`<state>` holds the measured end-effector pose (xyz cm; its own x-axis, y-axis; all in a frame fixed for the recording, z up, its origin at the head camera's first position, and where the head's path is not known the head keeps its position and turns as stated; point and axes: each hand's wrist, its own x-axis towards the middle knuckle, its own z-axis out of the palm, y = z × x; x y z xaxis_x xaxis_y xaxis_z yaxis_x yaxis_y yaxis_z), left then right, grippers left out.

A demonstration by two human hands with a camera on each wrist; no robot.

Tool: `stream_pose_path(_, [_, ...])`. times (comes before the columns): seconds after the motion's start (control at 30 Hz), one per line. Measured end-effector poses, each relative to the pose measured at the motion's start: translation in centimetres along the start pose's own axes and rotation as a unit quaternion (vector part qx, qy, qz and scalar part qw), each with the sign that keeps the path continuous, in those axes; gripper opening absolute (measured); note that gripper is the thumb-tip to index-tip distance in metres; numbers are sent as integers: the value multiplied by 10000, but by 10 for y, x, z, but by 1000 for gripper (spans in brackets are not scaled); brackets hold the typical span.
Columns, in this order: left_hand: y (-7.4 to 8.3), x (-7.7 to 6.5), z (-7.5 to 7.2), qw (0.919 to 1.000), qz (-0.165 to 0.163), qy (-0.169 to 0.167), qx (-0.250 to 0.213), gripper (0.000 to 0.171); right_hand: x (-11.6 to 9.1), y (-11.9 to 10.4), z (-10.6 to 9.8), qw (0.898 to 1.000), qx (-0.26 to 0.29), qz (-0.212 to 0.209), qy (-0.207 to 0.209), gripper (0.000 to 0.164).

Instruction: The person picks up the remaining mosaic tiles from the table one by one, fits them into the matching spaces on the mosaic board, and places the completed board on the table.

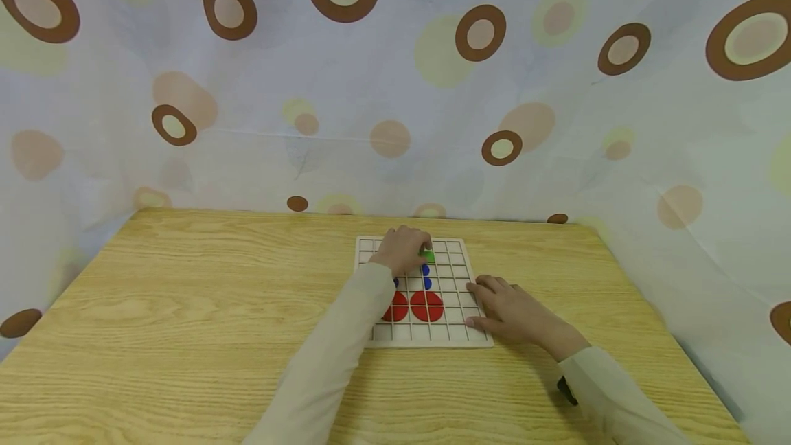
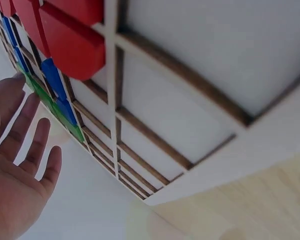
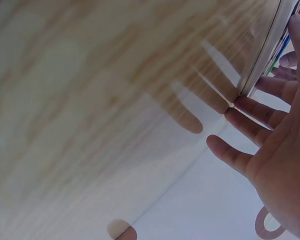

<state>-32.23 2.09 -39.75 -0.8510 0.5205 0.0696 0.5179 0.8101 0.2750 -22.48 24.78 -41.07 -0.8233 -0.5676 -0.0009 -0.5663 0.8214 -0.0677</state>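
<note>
A white grid board [image 1: 454, 325] with raised dividers lies flat on the table. Rounded red pieces [image 1: 426, 306] fill cells in its nearer half, small blue pieces [image 1: 427, 283] come beyond them, and green pieces [image 2: 65, 117] line up further back. Over the far part of the board, my left hand [image 1: 400, 250] reaches with loosely extended fingers, its index fingertip right at the green row in the left wrist view. This hand and its sleeve hide part of the pattern from above. My right hand [image 1: 509, 307] rests along the board's right edge, fingers spread and fingertips at the rim.
The board stands on a wood-grain table [image 1: 204, 321]. A pale curtain [image 1: 259, 88] with brown and beige circles hangs behind the table and along both sides. Something small and black [image 1: 566, 391] shows below the right sleeve.
</note>
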Motion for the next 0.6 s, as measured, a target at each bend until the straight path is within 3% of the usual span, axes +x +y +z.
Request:
stream_pose_path(0.17, [-2, -2, -9, 9999, 44, -68, -84, 27, 0, 0, 0, 10000, -2, 36, -33, 64])
stream_pose_path(0.37, [-10, -5, -16, 9994, 215, 88, 269, 28, 1, 1, 1, 10000, -17, 45, -31, 66])
stream_pose_path(0.6, [-19, -19, -30, 9973, 546, 249, 429, 26, 1, -1, -1, 9999, -19, 52, -108, 65])
